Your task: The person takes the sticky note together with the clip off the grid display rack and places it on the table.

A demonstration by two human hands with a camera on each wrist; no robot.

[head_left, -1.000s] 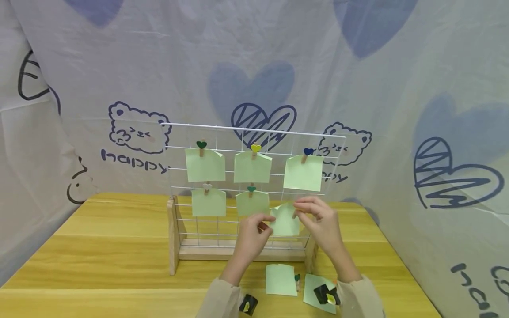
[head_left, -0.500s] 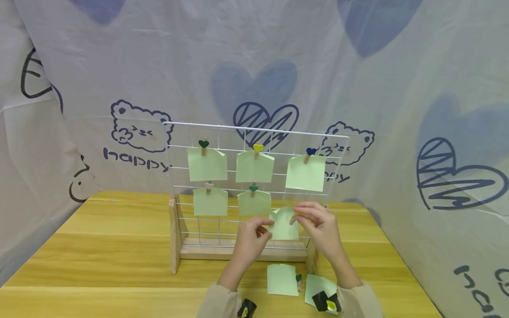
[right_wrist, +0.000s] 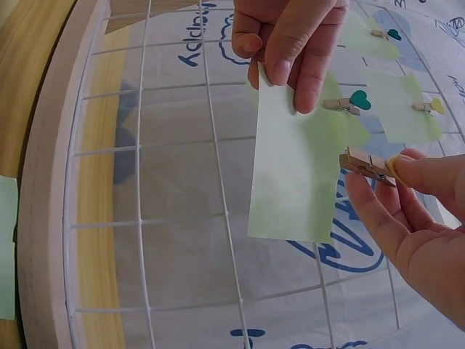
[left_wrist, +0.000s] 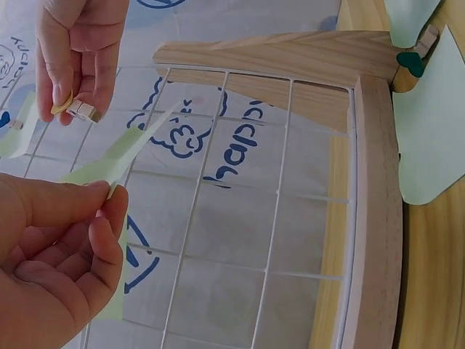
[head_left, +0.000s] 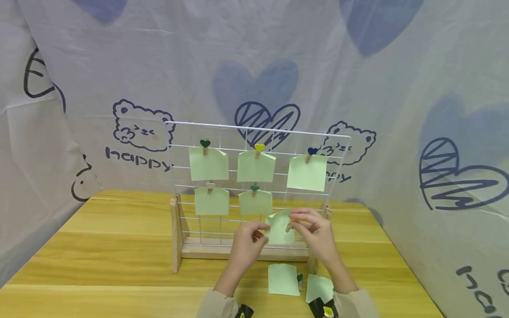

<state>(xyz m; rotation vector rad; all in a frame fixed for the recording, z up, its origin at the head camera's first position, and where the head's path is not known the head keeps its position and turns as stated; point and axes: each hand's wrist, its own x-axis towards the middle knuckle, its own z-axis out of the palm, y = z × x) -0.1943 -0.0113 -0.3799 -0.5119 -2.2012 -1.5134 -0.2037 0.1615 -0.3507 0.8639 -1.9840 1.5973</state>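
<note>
In front of a white wire grid (head_left: 222,126) on a wooden stand, my left hand (head_left: 247,243) pinches the left edge of a pale green paper note (head_left: 278,229) between thumb and fingers. A small wooden clothespin (right_wrist: 367,166) with a yellow tip is pinched in my right hand (head_left: 318,234), at the note's right edge. In the right wrist view its mouth points toward the paper. Notes hang above from clothespins with heart tips: green (head_left: 205,143), yellow (head_left: 259,147) and blue (head_left: 312,151) on top, white (head_left: 210,185) and green (head_left: 254,188) below.
Before the stand, a green note (head_left: 283,279) lies on the wooden table (head_left: 99,265) with a green-heart clothespin (head_left: 300,281) beside it. Another note (head_left: 318,288) is partly covered by the right wrist's black strap (head_left: 323,308). A printed curtain (head_left: 167,66) hangs behind.
Both hands have come down and a little to the left with the note and the clothespin. The note sits lower against the grid. The view has shifted slightly.
</note>
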